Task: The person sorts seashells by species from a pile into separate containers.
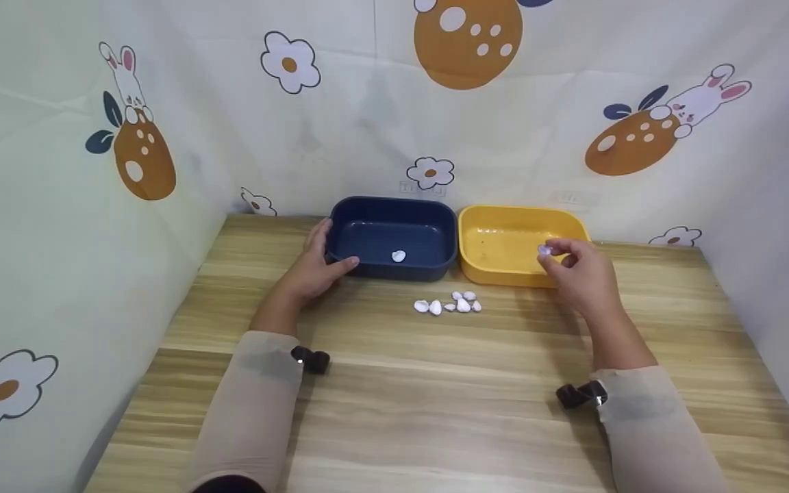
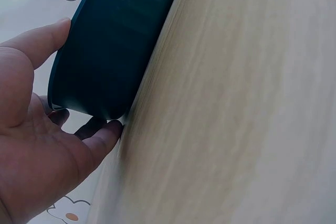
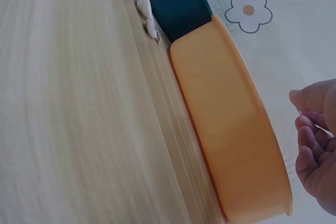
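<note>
A dark blue plastic bin stands at the back of the table with one white seashell inside. My left hand holds its left end, thumb at the front rim and fingers around the side. In the left wrist view, those fingers touch the bin's end wall near the tabletop. To the right is a yellow bin. Above its right end, my right hand pinches a small pale shell between thumb and forefinger. In the right wrist view the shell is barely visible at the fingertips.
Several white seashells lie on the wooden table just in front of where the two bins meet. Behind the bins hangs a printed cloth, which also covers both sides. A black wrist mount sits on the right sleeve.
</note>
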Tool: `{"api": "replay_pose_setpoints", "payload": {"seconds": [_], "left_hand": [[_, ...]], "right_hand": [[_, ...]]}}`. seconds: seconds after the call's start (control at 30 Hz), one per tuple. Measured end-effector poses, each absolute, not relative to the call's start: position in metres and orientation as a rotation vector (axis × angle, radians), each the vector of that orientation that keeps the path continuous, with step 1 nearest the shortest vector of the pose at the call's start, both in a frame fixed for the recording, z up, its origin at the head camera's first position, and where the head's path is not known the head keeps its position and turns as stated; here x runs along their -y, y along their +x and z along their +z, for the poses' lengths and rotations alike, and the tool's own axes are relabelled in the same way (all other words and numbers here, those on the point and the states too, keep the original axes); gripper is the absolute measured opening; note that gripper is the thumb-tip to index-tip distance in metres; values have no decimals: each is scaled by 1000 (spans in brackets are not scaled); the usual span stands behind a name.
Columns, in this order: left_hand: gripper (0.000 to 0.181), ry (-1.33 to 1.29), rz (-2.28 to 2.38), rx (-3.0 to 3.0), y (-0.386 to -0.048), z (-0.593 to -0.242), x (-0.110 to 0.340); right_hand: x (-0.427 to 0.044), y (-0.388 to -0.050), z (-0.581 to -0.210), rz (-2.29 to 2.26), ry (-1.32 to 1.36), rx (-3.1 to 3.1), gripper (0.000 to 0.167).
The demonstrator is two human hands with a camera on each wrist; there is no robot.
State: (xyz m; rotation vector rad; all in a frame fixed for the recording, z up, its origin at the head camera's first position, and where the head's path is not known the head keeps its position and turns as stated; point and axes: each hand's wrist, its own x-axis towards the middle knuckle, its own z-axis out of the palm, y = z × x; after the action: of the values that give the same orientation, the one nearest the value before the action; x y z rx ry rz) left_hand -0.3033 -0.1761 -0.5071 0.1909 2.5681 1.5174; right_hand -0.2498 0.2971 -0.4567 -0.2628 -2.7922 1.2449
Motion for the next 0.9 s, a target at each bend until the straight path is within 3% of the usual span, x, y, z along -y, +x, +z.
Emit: {"api": "replay_pose_setpoints", "payload": {"seconds": [0.9], "left_hand": [[105,220,1492,-2605,-301,-505,175]], "right_hand": [[-256,-241,-470,1239,27,2822,36]]}}
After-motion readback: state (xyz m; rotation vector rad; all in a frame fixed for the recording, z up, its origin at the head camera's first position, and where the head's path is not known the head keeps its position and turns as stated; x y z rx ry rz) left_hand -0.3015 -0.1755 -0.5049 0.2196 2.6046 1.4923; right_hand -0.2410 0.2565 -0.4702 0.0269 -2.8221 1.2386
